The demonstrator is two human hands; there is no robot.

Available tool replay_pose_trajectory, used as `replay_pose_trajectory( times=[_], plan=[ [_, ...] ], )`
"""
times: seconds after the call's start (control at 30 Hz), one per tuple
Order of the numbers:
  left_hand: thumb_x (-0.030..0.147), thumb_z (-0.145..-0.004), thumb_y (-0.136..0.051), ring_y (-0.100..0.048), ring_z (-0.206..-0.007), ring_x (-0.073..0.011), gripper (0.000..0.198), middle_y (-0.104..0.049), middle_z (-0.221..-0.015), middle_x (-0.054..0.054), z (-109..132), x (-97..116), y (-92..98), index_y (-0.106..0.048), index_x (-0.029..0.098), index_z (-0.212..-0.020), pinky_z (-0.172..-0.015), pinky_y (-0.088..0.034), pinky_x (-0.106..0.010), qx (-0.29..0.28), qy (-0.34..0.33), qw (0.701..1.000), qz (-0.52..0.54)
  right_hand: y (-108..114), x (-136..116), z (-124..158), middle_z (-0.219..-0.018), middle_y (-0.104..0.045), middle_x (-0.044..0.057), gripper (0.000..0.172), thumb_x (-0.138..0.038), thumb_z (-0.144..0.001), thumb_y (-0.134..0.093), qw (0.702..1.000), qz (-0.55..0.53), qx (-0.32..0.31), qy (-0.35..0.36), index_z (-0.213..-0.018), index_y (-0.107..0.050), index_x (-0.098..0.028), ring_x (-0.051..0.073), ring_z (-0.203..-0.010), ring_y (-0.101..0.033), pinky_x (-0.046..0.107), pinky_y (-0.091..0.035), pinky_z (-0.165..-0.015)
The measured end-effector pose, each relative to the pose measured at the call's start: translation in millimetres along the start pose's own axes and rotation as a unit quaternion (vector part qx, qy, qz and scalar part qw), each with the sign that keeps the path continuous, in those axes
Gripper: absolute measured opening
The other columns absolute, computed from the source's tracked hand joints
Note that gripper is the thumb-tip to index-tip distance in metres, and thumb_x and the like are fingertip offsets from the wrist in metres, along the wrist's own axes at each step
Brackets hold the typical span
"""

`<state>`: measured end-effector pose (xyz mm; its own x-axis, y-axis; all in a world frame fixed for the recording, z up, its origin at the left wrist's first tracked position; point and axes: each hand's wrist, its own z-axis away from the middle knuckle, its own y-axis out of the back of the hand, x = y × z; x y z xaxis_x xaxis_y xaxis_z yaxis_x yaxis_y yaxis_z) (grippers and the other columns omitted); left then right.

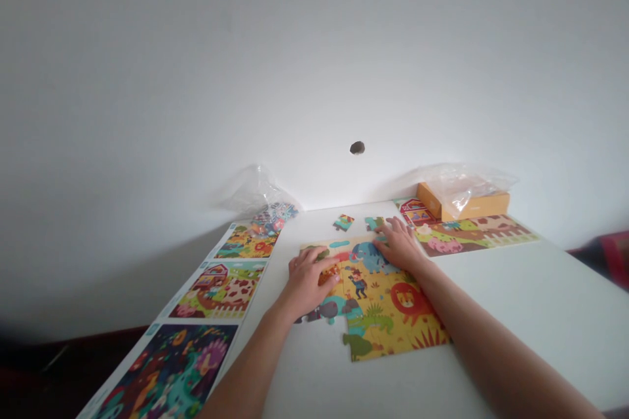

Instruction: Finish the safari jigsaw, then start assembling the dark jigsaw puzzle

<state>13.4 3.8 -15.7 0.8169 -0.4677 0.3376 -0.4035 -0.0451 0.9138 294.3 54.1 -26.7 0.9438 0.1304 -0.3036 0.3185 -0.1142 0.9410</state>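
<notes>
Two hands (307, 281) (400, 245) on one jigsaw (407, 317); two loose pieces (343, 222) (373, 223).

The table (531, 314) lies bare to the right of the puzzle (393, 321) and along its near edge; a hand passes freely there. The left hand (307, 281) and right hand (400, 245) cover the puzzle's far half. Picture sheets (216, 288) line the left edge. Behind, loose pieces (343, 222), a bag (255, 193), a box (462, 205) and a second puzzle (472, 232) crowd the strip by the wall (295, 78).
</notes>
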Motion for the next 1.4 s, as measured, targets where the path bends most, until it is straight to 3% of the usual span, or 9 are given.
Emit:
replay_pose_trajectory(
  times=[0.07,0.17,0.37,0.53,0.67,0.9,1.13,1.27,1.4],
  plan=[
    [0.035,-0.09,-0.062,-0.048,-0.133,-0.0297,0.033,-0.058,-0.139,-0.005,0,0,0.0,-0.068,0.036,-0.122,-0.107,-0.041,-0.054,0.003,0.002,1.0,0.001,-3,1,-2,-0.151,-0.042,0.016,0.041,-0.045,-0.096,-0.05,1.0,-0.006,-0.013,-0.008,-0.128,-0.06,-0.023,0.038,-0.147,-0.025,0.063,-0.021,-0.113],
    [0.033,-0.089,-0.062,-0.049,-0.131,-0.0297,0.032,-0.059,-0.137,-0.005,-1,-1,-1.0,-0.069,0.035,-0.121,-0.108,-0.041,-0.054,0.008,0.003,1.0,0.001,-5,2,-2,-0.155,-0.041,0.014,0.038,-0.043,-0.097,-0.046,0.999,-0.018,-0.026,0.007,-0.126,-0.059,-0.021,0.036,-0.149,-0.023,0.065,-0.018,-0.114],
    [0.032,-0.087,-0.066,-0.049,-0.131,-0.0288,0.03,-0.06,-0.134,-0.003,-3,-2,-2.0,-0.071,0.036,-0.117,-0.107,-0.042,-0.051,0.018,0.005,1.0,0.002,-6,-1,-1,-0.149,-0.05,0.015,0.039,-0.036,-0.101,-0.039,0.999,-0.03,-0.004,0.02,-0.134,-0.052,-0.02,0.028,-0.144,-0.035,0.059,-0.022,-0.114],
    [0.033,-0.09,-0.063,-0.049,-0.129,-0.0284,0.029,-0.06,-0.133,-0.004,-3,-2,-0.7,-0.071,0.035,-0.117,-0.105,-0.042,-0.051,0.019,0.005,1.0,-0.003,-4,-6,-9,-0.131,-0.062,0.012,0.035,-0.032,-0.101,-0.039,1.0,0.001,0.019,0.023,-0.13,-0.056,-0.021,0.026,-0.125,-0.051,0.048,-0.033,-0.107],
    [0.035,-0.091,-0.062,-0.049,-0.129,-0.0288,0.028,-0.06,-0.134,-0.004,-2,-2,-0.5,-0.07,0.036,-0.118,-0.104,-0.043,-0.051,0.014,-0.002,1.0,-0.004,-6,-7,-21,-0.126,-0.062,0.011,0.034,-0.032,-0.101,-0.04,0.999,0.035,0.027,0.011,-0.126,-0.062,-0.025,0.027,-0.117,-0.053,0.045,-0.038,-0.099],
    [0.032,-0.09,-0.063,-0.048,-0.13,-0.0292,0.027,-0.059,-0.134,-0.004,-1,-1,-1.4,-0.071,0.034,-0.116,-0.103,-0.042,-0.053,0.011,0.003,1.0,0.001,-14,1,-27,-0.134,-0.058,0.01,0.028,-0.031,-0.1,-0.042,0.999,0.007,0.043,0.002,-0.119,-0.061,-0.024,0.028,-0.127,-0.047,0.049,-0.034,-0.104],
    [0.031,-0.091,-0.061,-0.047,-0.13,-0.0285,0.025,-0.06,-0.133,-0.004,-1,1,0.5,-0.071,0.034,-0.114,-0.104,-0.042,-0.051,0.016,-0.003,1.0,0.007,-15,8,-32,-0.136,-0.056,0.013,0.045,-0.032,-0.094,-0.052,0.999,-0.009,0.044,-0.02,-0.139,-0.051,-0.023,0.034,-0.125,-0.045,0.051,-0.034,-0.103],
    [0.031,-0.09,-0.062,-0.047,-0.129,-0.0284,0.026,-0.06,-0.133,-0.004,-1,1,0.4,-0.071,0.033,-0.114,-0.104,-0.042,-0.051,0.016,-0.006,1.0,0.008,-18,14,-37,-0.133,-0.057,0.013,0.053,-0.031,-0.089,-0.06,0.996,-0.044,0.065,-0.031,-0.14,-0.051,-0.024,0.033,-0.124,-0.046,0.049,-0.035,-0.104],
    [0.031,-0.09,-0.062,-0.048,-0.129,-0.0278,0.026,-0.06,-0.132,-0.004,-1,0,-0.4,-0.071,0.034,-0.115,-0.104,-0.043,-0.05,0.02,-0.01,1.0,0.008,-18,19,-38,-0.123,-0.055,0.012,0.048,-0.023,-0.084,-0.058,0.983,-0.119,0.137,-0.004,-0.132,-0.057,-0.022,0.026,-0.115,-0.054,0.04,-0.042,-0.101]
  ],
)
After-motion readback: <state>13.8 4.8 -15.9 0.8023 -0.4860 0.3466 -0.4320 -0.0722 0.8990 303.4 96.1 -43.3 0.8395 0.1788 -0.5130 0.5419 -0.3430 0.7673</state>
